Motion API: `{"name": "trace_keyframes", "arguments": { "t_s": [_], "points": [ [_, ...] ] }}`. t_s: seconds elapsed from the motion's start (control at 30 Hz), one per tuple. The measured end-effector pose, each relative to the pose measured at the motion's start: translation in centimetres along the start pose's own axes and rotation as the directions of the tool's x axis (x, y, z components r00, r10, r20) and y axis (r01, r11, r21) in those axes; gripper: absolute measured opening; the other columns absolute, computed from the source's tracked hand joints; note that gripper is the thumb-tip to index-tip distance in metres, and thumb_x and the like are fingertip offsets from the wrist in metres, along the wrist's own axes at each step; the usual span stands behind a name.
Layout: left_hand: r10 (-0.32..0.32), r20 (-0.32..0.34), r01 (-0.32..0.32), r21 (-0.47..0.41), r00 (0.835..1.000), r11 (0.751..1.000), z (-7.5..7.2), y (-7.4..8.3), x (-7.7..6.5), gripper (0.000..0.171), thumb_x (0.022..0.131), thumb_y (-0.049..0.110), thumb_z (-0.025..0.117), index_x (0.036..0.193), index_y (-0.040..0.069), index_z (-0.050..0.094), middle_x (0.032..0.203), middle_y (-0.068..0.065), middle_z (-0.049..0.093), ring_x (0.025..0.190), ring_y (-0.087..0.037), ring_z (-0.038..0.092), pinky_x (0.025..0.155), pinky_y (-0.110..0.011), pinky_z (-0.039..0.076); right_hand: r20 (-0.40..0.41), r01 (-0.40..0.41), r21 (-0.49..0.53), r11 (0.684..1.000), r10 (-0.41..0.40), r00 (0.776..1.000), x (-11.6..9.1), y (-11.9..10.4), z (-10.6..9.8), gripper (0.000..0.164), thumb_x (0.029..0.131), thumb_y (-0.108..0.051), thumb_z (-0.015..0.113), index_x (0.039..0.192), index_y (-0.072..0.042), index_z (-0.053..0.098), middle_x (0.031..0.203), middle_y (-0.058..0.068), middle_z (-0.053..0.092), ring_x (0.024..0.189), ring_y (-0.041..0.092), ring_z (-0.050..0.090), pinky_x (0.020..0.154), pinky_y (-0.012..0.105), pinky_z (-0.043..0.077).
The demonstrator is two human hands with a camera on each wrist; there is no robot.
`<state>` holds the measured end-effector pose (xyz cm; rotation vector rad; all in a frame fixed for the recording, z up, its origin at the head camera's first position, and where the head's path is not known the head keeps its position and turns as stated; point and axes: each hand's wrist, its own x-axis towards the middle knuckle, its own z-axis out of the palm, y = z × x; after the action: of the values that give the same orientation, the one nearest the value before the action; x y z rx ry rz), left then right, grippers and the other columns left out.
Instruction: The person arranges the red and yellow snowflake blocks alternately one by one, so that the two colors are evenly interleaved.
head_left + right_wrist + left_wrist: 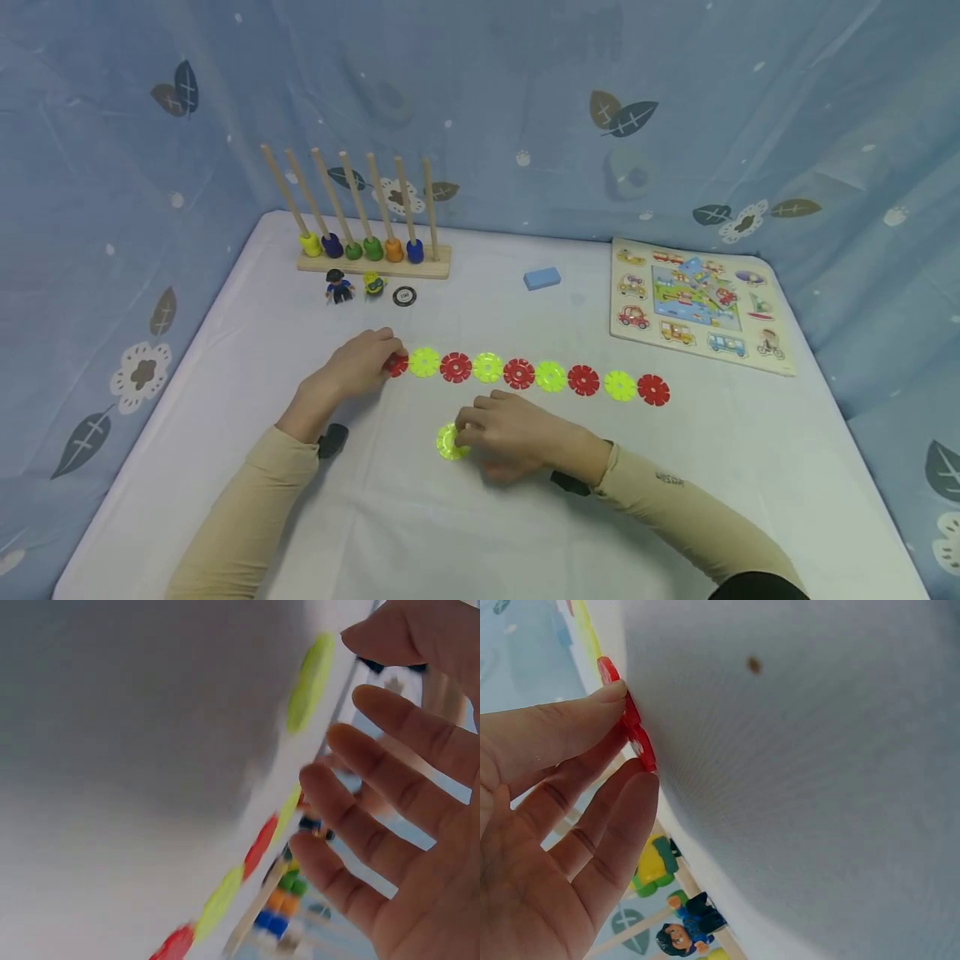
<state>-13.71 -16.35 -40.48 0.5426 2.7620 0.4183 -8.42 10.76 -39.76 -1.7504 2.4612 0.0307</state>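
Note:
A row of flat, notched flower discs runs across the white table, red and yellow-green by turns. At its left end my left hand point(365, 363) pinches a red flower disc point(640, 742) by its edges, between thumb and fingertips. It lies beside a yellow-green disc point(424, 362) in the row. Below the row, my right hand point(501, 432) hovers over a single yellow-green flower disc point(448, 442), partly covering it in the head view. In the right wrist view its fingers point(390, 795) are spread and hold nothing, with that loose disc point(310, 682) near the thumb tip.
A wooden peg stand point(375, 265) with coloured beads stands at the back left. Before it are a toy figure point(339, 286), a small yellow figure point(373, 284) and a round black token point(404, 296). A blue block point(542, 278) and a vehicle puzzle board point(701, 348) lie farther right.

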Motion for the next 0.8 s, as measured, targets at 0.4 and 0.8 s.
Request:
{"name": "trace_keyframes", "arguments": {
  "t_s": [0.4,0.8],
  "points": [
    [0.016,-0.006,-0.016,0.024,1.000,1.000,0.1,0.0,-0.1,0.031,0.083,0.000,0.068,0.113,0.007,0.068,0.107,-0.007,0.062,0.102,-0.027,0.059,0.095,-0.046,0.051,0.148,0.003,-0.050,0.999,0.004,0.989,3.4,-1.2,-0.2,0.044,0.076,-0.046,0.076,0.117,-0.033,0.065,0.125,-0.007,0.056,0.098,0.014,0.057,0.085,0.029,0.050],
    [0.015,-0.009,-0.015,0.017,1.000,1.000,-0.2,0.1,-0.1,0.029,0.086,0.001,0.066,0.114,0.007,0.067,0.110,-0.008,0.063,0.108,-0.029,0.060,0.097,-0.046,0.050,0.166,-0.009,0.005,1.000,0.008,0.986,4.4,-0.7,-0.3,0.042,0.077,-0.042,0.075,0.116,-0.029,0.064,0.120,-0.007,0.059,0.097,0.011,0.059,0.086,0.030,0.051]
  ]
}}
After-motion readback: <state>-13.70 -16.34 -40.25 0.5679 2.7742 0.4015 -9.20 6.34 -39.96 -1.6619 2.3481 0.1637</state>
